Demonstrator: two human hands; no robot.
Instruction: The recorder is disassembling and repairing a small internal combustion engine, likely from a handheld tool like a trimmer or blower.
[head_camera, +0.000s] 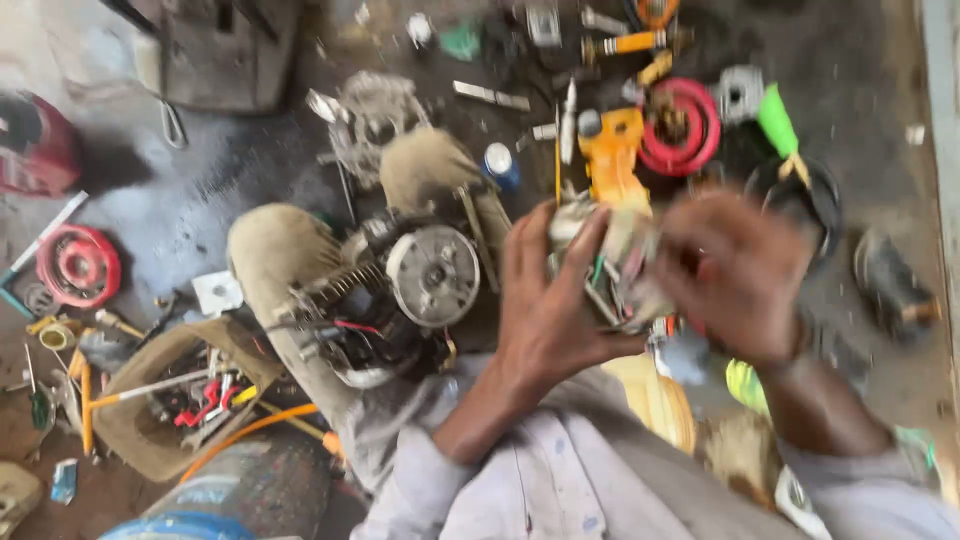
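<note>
Both of my hands hold a small whitish machine part (612, 262) with thin coloured wires on it, raised in front of me. My left hand (548, 300) grips its left side with the fingers curled over the top. My right hand (738, 270) covers its right side and is blurred by motion. A small engine (400, 290) with a round silver flywheel and cooling fins rests between my knees, just left of my left hand.
A box of tools (175, 395) sits at lower left beside a blue-and-grey canister (235, 495). Red round covers lie at left (78, 265) and upper right (682, 125). An orange housing (610, 160), a green handle (777, 120) and scattered metal parts cover the dirty floor.
</note>
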